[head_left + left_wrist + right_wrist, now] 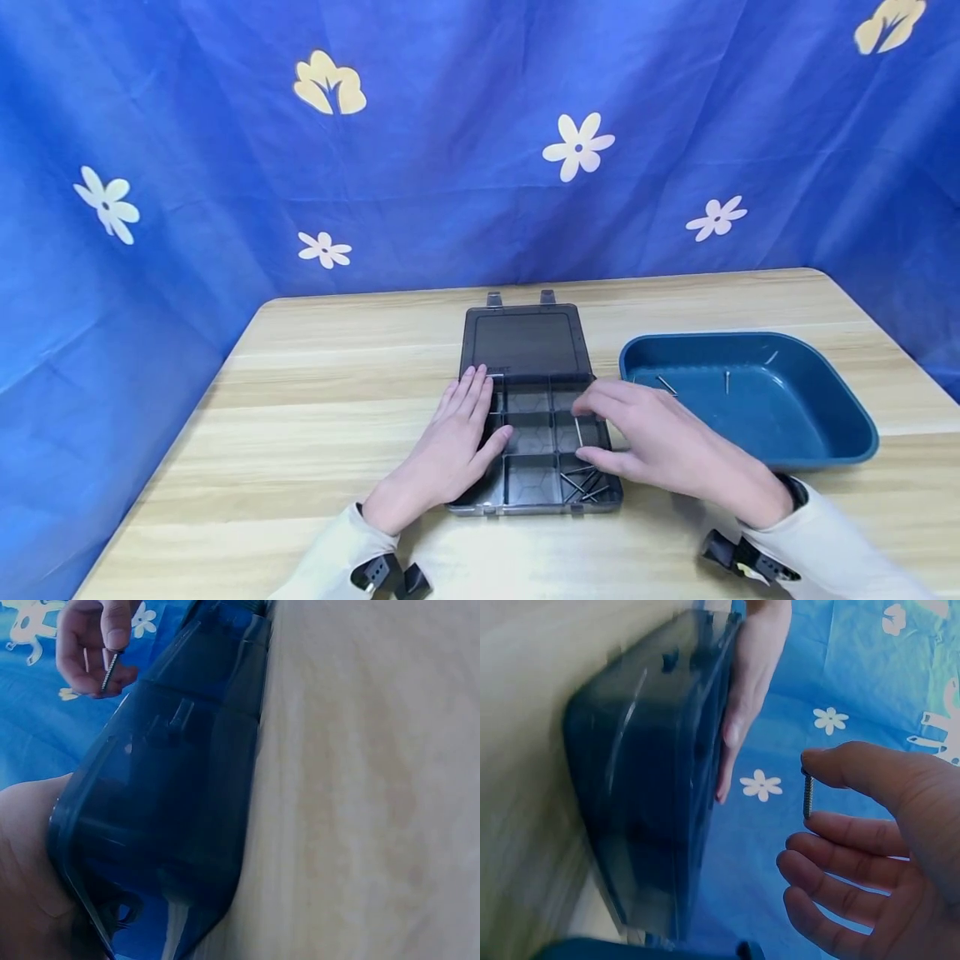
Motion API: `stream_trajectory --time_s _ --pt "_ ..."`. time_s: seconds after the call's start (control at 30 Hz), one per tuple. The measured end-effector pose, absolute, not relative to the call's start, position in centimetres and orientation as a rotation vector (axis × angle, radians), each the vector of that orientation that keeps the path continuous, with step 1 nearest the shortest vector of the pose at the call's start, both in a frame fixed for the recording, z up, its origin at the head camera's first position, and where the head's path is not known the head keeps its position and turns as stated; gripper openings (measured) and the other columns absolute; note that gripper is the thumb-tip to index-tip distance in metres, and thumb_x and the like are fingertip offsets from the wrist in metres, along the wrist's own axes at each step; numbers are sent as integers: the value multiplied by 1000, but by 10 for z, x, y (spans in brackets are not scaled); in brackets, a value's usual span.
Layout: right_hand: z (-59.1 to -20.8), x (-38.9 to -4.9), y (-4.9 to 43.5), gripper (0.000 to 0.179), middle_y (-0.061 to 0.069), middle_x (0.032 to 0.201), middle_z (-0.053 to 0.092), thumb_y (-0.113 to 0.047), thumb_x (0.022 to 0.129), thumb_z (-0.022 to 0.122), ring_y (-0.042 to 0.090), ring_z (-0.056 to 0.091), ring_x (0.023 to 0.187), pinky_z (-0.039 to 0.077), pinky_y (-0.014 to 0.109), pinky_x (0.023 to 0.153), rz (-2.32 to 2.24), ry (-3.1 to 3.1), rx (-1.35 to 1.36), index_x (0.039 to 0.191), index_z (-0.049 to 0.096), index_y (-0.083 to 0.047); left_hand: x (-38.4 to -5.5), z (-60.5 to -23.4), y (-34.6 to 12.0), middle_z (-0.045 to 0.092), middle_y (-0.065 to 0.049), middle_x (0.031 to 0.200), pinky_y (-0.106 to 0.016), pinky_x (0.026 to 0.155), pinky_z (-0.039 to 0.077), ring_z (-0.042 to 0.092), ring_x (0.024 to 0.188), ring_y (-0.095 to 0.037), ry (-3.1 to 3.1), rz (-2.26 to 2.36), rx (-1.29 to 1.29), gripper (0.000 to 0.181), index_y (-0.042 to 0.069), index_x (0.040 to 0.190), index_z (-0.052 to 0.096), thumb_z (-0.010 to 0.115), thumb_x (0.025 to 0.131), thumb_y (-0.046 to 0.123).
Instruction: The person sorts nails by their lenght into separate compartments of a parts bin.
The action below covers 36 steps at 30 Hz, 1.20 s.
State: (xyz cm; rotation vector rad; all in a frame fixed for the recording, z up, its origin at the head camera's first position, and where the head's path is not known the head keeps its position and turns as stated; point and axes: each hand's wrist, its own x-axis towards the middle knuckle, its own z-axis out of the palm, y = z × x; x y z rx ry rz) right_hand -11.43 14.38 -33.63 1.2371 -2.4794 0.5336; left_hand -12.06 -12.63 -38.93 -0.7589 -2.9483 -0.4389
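Note:
A grey see-through organizer box [531,482] lies on the table, its lid [527,340] folded back. My left hand [453,437] rests on the box's left side with fingers stretched out. Between thumb and index finger, my right hand [660,433] pinches a screw [808,795] by its two ends. This screw is over the right column of compartments. Its threaded shank shows in the right wrist view, where the other fingers are loosely bent. Several loose screws [587,483] lie in the front right compartment.
To the right stands a dark teal plastic basin [851,417] with a few screws [727,382] on its floor; the right hand and forearm overlap its near left corner. A wooden table [337,383] carries everything. Behind it hangs a blue flowered curtain [450,150].

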Motion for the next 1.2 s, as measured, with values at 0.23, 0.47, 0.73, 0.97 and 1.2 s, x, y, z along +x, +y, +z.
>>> stream_trajectory --time_s 0.23,0.47,0.73,0.97,1.2 --pt "-344 -109 129 35 -5 98 65 -31 78 79 8 64 86 55 30 72 575 -2511 1284 104 67 -11 -121 -390 -128 14 -22 158 -46 120 10 10 148 -32 -2964 -447 -746 71 -7 149 23 36 102 45" --pt "-356 -101 119 36 -7 99 65 -33 78 78 8 63 89 55 28 76 597 -2542 1325 105 67 -11 -121 -393 -128 16 -23 158 -48 120 12 12 147 -34 -2947 -445 -752 71 -8 148 24 37 102 44" --pt "-364 -97 116 37 -7 96 65 -37 78 79 9 62 88 54 28 76 571 -2583 1292 103 68 -12 -121 -394 -128 16 -22 158 -46 120 11 11 148 -33 -2944 -445 -754 71 -7 149 24 36 102 45" --pt "-365 -97 118 38 -6 97 66 -38 77 79 9 62 88 54 29 76 560 -2619 1266 102 69 -12 -121 -392 -128 16 -22 158 -47 120 12 10 148 -33 -2945 -445 -759 71 -7 148 24 35 102 46" --pt "-361 -100 130 38 -6 95 66 -38 78 78 8 63 86 55 31 75 547 -2631 1229 103 69 -12 -121 -391 -129 15 -22 158 -47 120 11 10 148 -33 -2949 -443 -756 71 -7 149 24 35 102 46"
